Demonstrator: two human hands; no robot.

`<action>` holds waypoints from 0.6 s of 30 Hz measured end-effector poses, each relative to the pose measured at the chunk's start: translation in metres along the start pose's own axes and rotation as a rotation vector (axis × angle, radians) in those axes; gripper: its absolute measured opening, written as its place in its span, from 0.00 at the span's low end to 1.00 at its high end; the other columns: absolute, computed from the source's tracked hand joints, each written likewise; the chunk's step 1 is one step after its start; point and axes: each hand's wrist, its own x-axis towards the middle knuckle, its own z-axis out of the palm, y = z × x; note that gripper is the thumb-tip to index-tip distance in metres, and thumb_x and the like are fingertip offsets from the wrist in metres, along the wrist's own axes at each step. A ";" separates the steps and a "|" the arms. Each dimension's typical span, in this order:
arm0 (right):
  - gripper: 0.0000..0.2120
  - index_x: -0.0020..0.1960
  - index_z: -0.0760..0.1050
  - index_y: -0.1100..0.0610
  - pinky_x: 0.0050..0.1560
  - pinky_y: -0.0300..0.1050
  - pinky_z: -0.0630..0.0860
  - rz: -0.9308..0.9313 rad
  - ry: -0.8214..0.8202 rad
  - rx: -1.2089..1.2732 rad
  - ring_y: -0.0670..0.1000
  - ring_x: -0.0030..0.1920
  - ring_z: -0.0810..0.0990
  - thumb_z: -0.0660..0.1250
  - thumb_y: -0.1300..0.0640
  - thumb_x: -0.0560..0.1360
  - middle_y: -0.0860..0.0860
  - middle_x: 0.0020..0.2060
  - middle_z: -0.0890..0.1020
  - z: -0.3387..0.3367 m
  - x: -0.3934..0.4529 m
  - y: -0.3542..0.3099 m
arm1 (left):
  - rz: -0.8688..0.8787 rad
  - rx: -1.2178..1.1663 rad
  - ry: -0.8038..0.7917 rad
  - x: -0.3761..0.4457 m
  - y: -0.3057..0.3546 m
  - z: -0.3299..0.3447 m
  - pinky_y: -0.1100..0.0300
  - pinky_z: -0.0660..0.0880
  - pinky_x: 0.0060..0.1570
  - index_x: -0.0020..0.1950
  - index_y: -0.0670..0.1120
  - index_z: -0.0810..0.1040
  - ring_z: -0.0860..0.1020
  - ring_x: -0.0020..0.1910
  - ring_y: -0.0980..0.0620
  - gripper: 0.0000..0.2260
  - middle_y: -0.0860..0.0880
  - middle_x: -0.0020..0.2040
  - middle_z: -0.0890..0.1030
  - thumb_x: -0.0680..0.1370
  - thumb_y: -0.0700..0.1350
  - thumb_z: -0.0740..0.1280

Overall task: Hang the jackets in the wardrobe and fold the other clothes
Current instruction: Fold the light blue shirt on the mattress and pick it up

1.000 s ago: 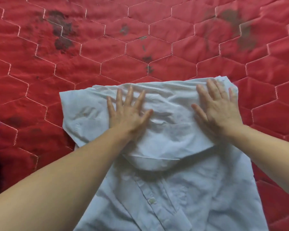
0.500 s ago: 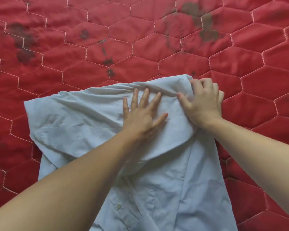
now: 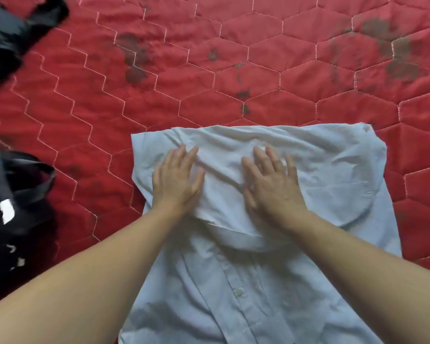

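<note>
Shirt lies flat under both palms — left hand, right hand.

The shirt is thin pale-blue woven cloth — matt, creased, with small plastic-looking buttons. The red quilt has a faint satin sheen, hexagon stitching and dark stains. Upper left, dark clothes look smooth — slightly glossy.

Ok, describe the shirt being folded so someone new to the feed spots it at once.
Start at the red quilted bedspread with hexagon stitching. At its near middle lies a pale blue button-up shirt, top part folded down, with the left hand and right hand flat on it. The dark clothes at the left edge are black.
</note>
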 end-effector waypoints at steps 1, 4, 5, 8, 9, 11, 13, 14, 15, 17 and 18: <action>0.28 0.73 0.63 0.52 0.73 0.60 0.46 -0.021 -0.011 0.007 0.57 0.77 0.54 0.62 0.48 0.74 0.55 0.76 0.61 0.003 0.004 -0.012 | -0.068 -0.063 0.056 0.004 -0.007 -0.005 0.47 0.50 0.74 0.77 0.54 0.61 0.53 0.78 0.50 0.25 0.50 0.79 0.58 0.80 0.53 0.61; 0.28 0.70 0.67 0.54 0.71 0.63 0.53 -0.087 0.002 0.014 0.60 0.73 0.62 0.66 0.51 0.70 0.56 0.71 0.68 0.008 0.017 -0.040 | -0.318 -0.200 0.165 0.020 -0.030 -0.020 0.47 0.56 0.72 0.75 0.47 0.63 0.59 0.75 0.46 0.25 0.47 0.76 0.63 0.79 0.51 0.62; 0.28 0.69 0.68 0.55 0.70 0.63 0.55 -0.101 0.006 0.018 0.60 0.72 0.64 0.67 0.52 0.70 0.57 0.69 0.70 0.009 0.019 -0.048 | -0.405 -0.257 0.186 0.027 -0.038 -0.025 0.47 0.59 0.71 0.74 0.44 0.65 0.62 0.74 0.44 0.24 0.45 0.75 0.65 0.79 0.50 0.62; 0.28 0.68 0.68 0.55 0.69 0.63 0.57 -0.130 -0.010 -0.010 0.60 0.70 0.67 0.67 0.52 0.69 0.56 0.67 0.72 0.010 0.025 -0.064 | -0.528 -0.449 0.198 0.042 -0.058 -0.037 0.51 0.67 0.60 0.60 0.39 0.73 0.72 0.64 0.40 0.15 0.39 0.64 0.75 0.79 0.49 0.62; 0.27 0.68 0.68 0.54 0.69 0.63 0.57 -0.134 -0.026 -0.022 0.59 0.70 0.67 0.67 0.52 0.70 0.55 0.66 0.72 0.010 0.028 -0.067 | -0.519 -0.517 0.193 0.047 -0.063 -0.039 0.52 0.69 0.52 0.50 0.40 0.73 0.75 0.57 0.38 0.11 0.38 0.56 0.78 0.78 0.48 0.62; 0.27 0.68 0.67 0.53 0.69 0.62 0.57 -0.134 -0.056 -0.035 0.57 0.69 0.67 0.65 0.51 0.71 0.53 0.66 0.71 0.009 0.034 -0.072 | -0.467 -0.623 0.173 0.053 -0.068 -0.042 0.54 0.68 0.40 0.37 0.44 0.68 0.74 0.43 0.39 0.14 0.41 0.39 0.77 0.78 0.50 0.64; 0.24 0.68 0.68 0.54 0.68 0.60 0.57 -0.134 -0.052 -0.031 0.56 0.68 0.68 0.63 0.50 0.73 0.53 0.65 0.72 0.009 0.043 -0.076 | -0.415 -0.667 0.136 0.058 -0.070 -0.043 0.59 0.63 0.30 0.31 0.47 0.63 0.66 0.32 0.48 0.20 0.51 0.28 0.66 0.78 0.51 0.65; 0.23 0.67 0.69 0.54 0.67 0.59 0.57 -0.130 -0.036 -0.012 0.56 0.67 0.69 0.63 0.49 0.74 0.53 0.65 0.72 0.009 0.048 -0.079 | -0.386 -0.684 0.113 0.061 -0.071 -0.043 0.62 0.60 0.26 0.29 0.48 0.61 0.63 0.29 0.52 0.21 0.54 0.27 0.63 0.78 0.52 0.65; 0.21 0.67 0.70 0.54 0.66 0.57 0.58 -0.125 -0.009 0.020 0.55 0.66 0.70 0.63 0.49 0.75 0.52 0.64 0.73 0.008 0.053 -0.082 | -0.364 -0.709 0.095 0.063 -0.073 -0.041 0.65 0.58 0.23 0.29 0.49 0.60 0.61 0.27 0.55 0.22 0.55 0.26 0.61 0.78 0.52 0.65; 0.17 0.64 0.72 0.54 0.62 0.54 0.61 -0.091 0.073 0.103 0.55 0.63 0.73 0.62 0.51 0.77 0.51 0.61 0.76 0.006 0.068 -0.087 | -0.340 -0.768 0.066 0.066 -0.076 -0.038 0.65 0.56 0.22 0.29 0.50 0.59 0.59 0.24 0.58 0.22 0.57 0.25 0.60 0.79 0.53 0.65; 0.15 0.64 0.73 0.54 0.59 0.53 0.63 -0.063 0.114 0.153 0.56 0.61 0.74 0.62 0.52 0.78 0.52 0.60 0.77 0.003 0.077 -0.091 | -0.323 -0.797 0.049 0.067 -0.077 -0.037 0.65 0.56 0.23 0.30 0.50 0.59 0.59 0.24 0.58 0.22 0.57 0.25 0.60 0.79 0.54 0.65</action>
